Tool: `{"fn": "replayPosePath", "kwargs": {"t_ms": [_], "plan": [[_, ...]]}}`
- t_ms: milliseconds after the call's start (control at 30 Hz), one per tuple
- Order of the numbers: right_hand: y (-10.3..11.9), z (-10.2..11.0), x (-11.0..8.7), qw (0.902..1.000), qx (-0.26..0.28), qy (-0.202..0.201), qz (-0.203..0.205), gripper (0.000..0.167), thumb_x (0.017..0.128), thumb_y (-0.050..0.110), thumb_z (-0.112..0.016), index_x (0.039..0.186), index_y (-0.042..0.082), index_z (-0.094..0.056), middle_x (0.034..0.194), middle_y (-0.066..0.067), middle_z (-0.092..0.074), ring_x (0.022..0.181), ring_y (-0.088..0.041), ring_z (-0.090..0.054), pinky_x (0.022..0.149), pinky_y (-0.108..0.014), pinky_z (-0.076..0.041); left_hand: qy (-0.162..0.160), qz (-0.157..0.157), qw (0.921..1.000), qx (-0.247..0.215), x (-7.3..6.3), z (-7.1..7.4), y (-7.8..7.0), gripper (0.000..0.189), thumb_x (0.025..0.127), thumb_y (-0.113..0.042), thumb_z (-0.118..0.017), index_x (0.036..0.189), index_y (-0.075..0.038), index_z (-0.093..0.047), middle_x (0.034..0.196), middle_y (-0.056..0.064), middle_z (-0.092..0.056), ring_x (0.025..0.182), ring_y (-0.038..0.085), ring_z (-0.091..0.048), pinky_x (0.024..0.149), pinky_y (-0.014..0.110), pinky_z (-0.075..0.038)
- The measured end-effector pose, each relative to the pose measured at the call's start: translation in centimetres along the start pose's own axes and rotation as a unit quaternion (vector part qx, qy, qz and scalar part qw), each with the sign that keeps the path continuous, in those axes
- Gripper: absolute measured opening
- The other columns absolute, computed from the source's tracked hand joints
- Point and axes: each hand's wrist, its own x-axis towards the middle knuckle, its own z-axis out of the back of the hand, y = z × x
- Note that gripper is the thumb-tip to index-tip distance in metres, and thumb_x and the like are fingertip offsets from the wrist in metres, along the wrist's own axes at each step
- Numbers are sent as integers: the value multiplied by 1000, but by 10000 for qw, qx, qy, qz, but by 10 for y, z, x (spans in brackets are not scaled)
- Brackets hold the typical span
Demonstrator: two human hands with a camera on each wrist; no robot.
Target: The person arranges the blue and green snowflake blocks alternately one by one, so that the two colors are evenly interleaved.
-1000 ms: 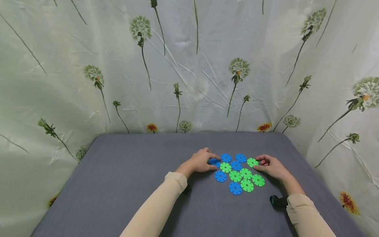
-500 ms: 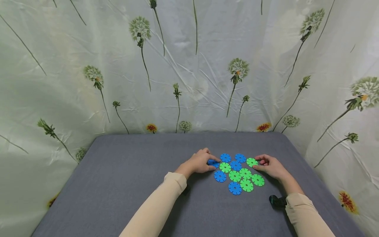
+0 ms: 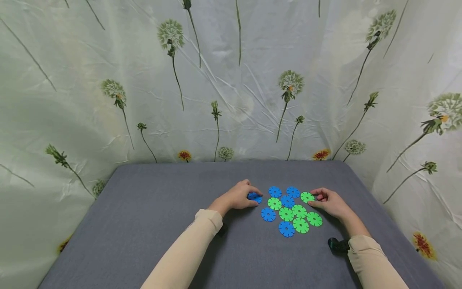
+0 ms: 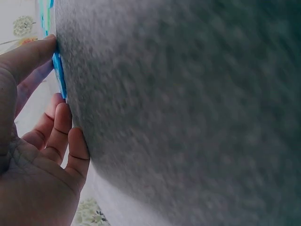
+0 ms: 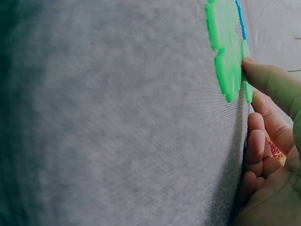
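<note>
At the left end of a group of flat notched discs, my left hand [image 3: 236, 196] holds a blue notched disc [image 3: 254, 197] by its edges, between thumb and fingers. The left wrist view has this blue disc [image 4: 59, 75] edge-on, low against the cloth, with the other fingers loosely bent below it. Across the group, my right hand [image 3: 331, 204] pinches the rim of a green notched disc [image 3: 307, 197] between thumb and forefinger. In the right wrist view that green disc [image 5: 249, 93] stands edge-on at the thumb tip, behind a nearer green disc [image 5: 225, 56].
Between the hands lie more green discs [image 3: 298, 211] and blue discs [image 3: 268, 214], several of each, flat and close together. Grey cloth [image 3: 162, 224] covers the table, with a flower-printed curtain [image 3: 231, 80] behind it. A dark device [image 3: 337, 245] sits by the right wrist.
My left hand has slid slightly left with the blue disc, widening the gap to the neighbouring discs. The right hand and the other discs stay in place.
</note>
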Motion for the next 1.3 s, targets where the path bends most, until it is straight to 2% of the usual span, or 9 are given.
{"fn": "replayPosePath", "kwargs": {"t_ms": [267, 433, 733, 967, 1300], "plan": [[0, -1, 1, 10000, -39, 6, -40, 47, 98, 19, -80, 133, -8, -63, 101, -6, -56, 83, -17, -46, 72, -29, -39, -70, 16, 9997, -234, -7, 5, 11, 36, 100, -27, -79, 136, -22, -76, 124, 10, -61, 106, 20, -57, 97, 41, -52], [-1, -2, 1, 10000, -69, 8, -39, 47, 99, 20, -80, 133, -7, -63, 101, -5, -55, 84, -17, -46, 73, -29, -39, -118, 189, 9989, -412, -11, 8, 20, 40, 99, -27, -81, 137, -20, -74, 123, 11, -62, 112, 25, -62, 101, 44, -54], [1, 0, 1, 9999, -82, 40, -64, 46, 98, 20, -80, 132, -7, -63, 98, -5, -54, 86, -18, -47, 74, -30, -39, -203, 391, 9979, -473, -15, 14, 36, 44, 97, -27, -83, 139, -16, -73, 121, 11, -62, 118, 29, -66, 103, 47, -55], [2, 1, 3, 9999, -58, 69, -52, 47, 98, 19, -80, 133, -8, -63, 98, -4, -54, 85, -17, -47, 73, -30, -39, -195, 454, 9967, -638, -19, 18, 39, 41, 97, -25, -83, 136, -17, -74, 125, 13, -62, 122, 31, -65, 107, 48, -54], [2, 1, 3, 9999, -55, 122, -29, 46, 99, 17, -79, 133, -9, -63, 98, -5, -55, 84, -17, -47, 72, -29, -39, -155, 507, 9966, -636, -22, 20, 43, 37, 91, -24, -89, 125, -19, -74, 121, 8, -61, 111, 24, -61, 101, 45, -52]]}}
